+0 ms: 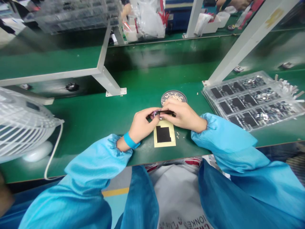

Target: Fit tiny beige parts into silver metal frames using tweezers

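Note:
My left hand (145, 123) is closed around a small purplish, shiny part (155, 113), mostly hidden by the fingers. Thin dark tweezers (168, 112) are pinched in my right hand (181, 114), their tips at the small part. Under the hands lies a pale yellow backing sheet (164, 144) with a black cut-out sticker (164, 135) on it. Just beyond my right hand, a round dark dish (173, 92) holds many tiny beige pieces. A few of these tiny pieces lie loose beside the sheet.
A clear compartment tray (250, 101) with black sheets and small metal parts sits at the right on the green table (140, 82). A white fan (26, 124) stands at the left. White metal posts (108, 81) and a shelf rise behind. Bags and tubs fill the far side.

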`<state>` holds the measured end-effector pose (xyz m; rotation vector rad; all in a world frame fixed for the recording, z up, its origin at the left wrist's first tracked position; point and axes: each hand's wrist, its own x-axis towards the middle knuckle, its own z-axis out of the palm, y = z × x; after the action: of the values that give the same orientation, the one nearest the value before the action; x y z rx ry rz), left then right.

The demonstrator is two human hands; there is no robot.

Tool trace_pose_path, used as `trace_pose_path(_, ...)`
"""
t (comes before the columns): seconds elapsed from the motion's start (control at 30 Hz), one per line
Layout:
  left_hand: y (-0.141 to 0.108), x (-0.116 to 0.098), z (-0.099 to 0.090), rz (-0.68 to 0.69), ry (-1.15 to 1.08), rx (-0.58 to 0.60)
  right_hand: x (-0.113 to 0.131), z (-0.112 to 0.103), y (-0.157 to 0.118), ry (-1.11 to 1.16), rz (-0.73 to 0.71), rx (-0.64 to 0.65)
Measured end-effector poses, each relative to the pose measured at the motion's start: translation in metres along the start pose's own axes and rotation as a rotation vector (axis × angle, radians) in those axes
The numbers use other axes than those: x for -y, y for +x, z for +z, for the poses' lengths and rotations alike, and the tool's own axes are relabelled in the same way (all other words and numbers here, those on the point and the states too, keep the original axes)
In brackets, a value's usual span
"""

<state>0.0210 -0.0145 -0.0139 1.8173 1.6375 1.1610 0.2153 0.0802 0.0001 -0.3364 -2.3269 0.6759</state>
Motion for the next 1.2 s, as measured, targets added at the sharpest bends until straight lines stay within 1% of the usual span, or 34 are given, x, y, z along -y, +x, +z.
trace_pose_path(0.03,0.0,0.0,0.0,-0.015,-0.002,0.007,-0.002,-0.002,0.0,0.015,0.011,-0.006)
trace_pose_path(0.1,0.002,-0.002,-0.001,-0.057,-0.019,0.017,-0.01,-0.009,0.0,-0.012,0.082,-0.066)
trace_pose_path(0.17,0.002,-0.003,-0.001,-0.097,-0.045,0.015,-0.019,-0.019,-0.001,-0.139,0.216,-0.112)
trace_pose_path(0.23,0.003,-0.002,-0.001,-0.126,-0.074,0.01,-0.026,-0.028,-0.002,-0.285,0.347,-0.116)
trace_pose_path(0.3,0.004,0.003,-0.001,-0.152,-0.097,-0.001,-0.029,-0.035,-0.003,-0.343,0.412,-0.123)
trace_pose_path(0.4,0.015,0.018,-0.005,-0.188,-0.139,-0.015,-0.023,-0.035,-0.003,-0.307,0.402,-0.19)
trace_pose_path(0.47,0.033,0.034,-0.011,-0.212,-0.193,-0.037,-0.015,-0.029,-0.002,-0.266,0.37,-0.195)
trace_pose_path(0.5,0.044,0.043,-0.015,-0.227,-0.227,-0.065,-0.012,-0.025,-0.002,-0.244,0.354,-0.184)
trace_pose_path(0.6,0.077,0.071,-0.029,-0.269,-0.253,-0.22,-0.005,-0.012,-0.004,-0.187,0.314,-0.126)
trace_pose_path(0.63,0.084,0.08,-0.034,-0.301,-0.228,-0.27,-0.004,-0.009,-0.005,-0.174,0.308,-0.112)
trace_pose_path(0.7,0.09,0.094,-0.041,-0.327,-0.197,-0.296,-0.005,-0.004,-0.006,-0.153,0.302,-0.104)
trace_pose_path(0.8,0.081,0.103,-0.047,-0.288,-0.14,-0.242,-0.007,-0.005,-0.006,-0.138,0.287,-0.174)
trace_pose_path(0.87,0.07,0.099,-0.048,-0.219,-0.057,-0.181,-0.007,-0.008,-0.004,-0.134,0.279,-0.241)
trace_pose_path(0.93,0.06,0.09,-0.048,-0.134,0.071,-0.109,-0.005,-0.01,-0.003,-0.128,0.271,-0.283)
trace_pose_path(1.0,0.054,0.079,-0.046,-0.04,0.224,-0.035,-0.003,-0.01,-0.003,-0.118,0.261,-0.284)
trace_pose_path(1.07,0.051,0.07,-0.044,0.034,0.345,0.031,-0.001,-0.007,-0.004,-0.106,0.258,-0.257)
trace_pose_path(1.13,0.05,0.065,-0.043,0.068,0.393,0.072,0.0,-0.003,-0.005,-0.089,0.26,-0.225)
trace_pose_path(1.2,0.05,0.065,-0.044,0.073,0.391,0.092,0.0,0.001,-0.006,-0.07,0.258,-0.216)
